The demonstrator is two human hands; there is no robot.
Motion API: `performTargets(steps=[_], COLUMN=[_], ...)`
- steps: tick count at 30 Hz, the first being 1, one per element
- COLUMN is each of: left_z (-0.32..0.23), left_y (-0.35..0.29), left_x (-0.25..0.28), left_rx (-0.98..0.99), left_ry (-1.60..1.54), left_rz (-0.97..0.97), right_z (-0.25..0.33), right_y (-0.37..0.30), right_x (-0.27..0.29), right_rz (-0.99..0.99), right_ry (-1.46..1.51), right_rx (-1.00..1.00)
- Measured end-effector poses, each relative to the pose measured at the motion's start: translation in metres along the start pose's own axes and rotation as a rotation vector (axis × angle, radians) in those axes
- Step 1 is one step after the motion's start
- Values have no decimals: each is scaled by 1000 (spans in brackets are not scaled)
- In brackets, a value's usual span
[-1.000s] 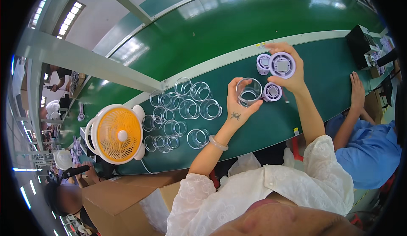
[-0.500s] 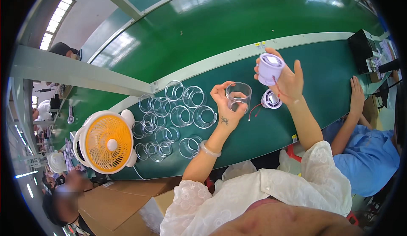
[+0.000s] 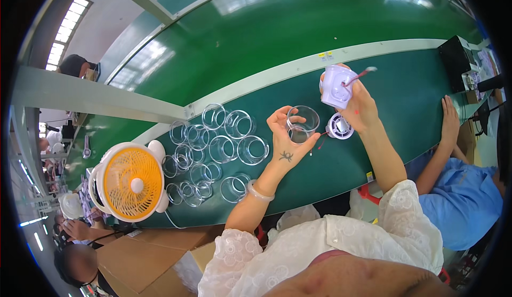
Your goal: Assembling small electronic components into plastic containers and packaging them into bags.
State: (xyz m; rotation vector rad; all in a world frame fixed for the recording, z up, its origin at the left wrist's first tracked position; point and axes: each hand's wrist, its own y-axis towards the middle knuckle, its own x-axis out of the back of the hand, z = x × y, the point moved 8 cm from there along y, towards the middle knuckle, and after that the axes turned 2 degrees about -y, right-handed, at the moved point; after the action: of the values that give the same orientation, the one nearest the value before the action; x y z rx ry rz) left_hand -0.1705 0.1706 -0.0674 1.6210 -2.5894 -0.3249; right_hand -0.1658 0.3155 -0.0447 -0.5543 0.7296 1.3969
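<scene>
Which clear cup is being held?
The clear cup in the left hand; untouched, the other clear cups sit grouped on the green tabletop near the orange fan.

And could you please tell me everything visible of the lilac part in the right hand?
The lilac part is a rounded, cup-like piece of what looks like smooth plastic. Red wiring with a pale end emerges from its visible side, pointing upper right. It is held tilted above the green table by the right hand.

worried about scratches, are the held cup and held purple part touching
Apart: head view shows green table between held cup and held purple part.
</scene>
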Motion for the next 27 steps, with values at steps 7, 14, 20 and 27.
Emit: performTargets(steps=[7, 14, 20, 27], left_z=[5, -11, -9, -13], left_y=[-3, 3, 7, 2], left_x=[0, 11, 3, 6], left_rx=[-26, -173, -94, -181], left_ry=[7, 105, 165, 189], left_rz=[33, -127, -64, -50], right_z=[1, -21, -24, 30], right_y=[-5, -7, -7, -10], right_x=[-18, -14, -9, -2], right_rz=[3, 26, 97, -156], right_ry=[-44, 362, 558, -470], right_rx=[-29, -381, -441, 270])
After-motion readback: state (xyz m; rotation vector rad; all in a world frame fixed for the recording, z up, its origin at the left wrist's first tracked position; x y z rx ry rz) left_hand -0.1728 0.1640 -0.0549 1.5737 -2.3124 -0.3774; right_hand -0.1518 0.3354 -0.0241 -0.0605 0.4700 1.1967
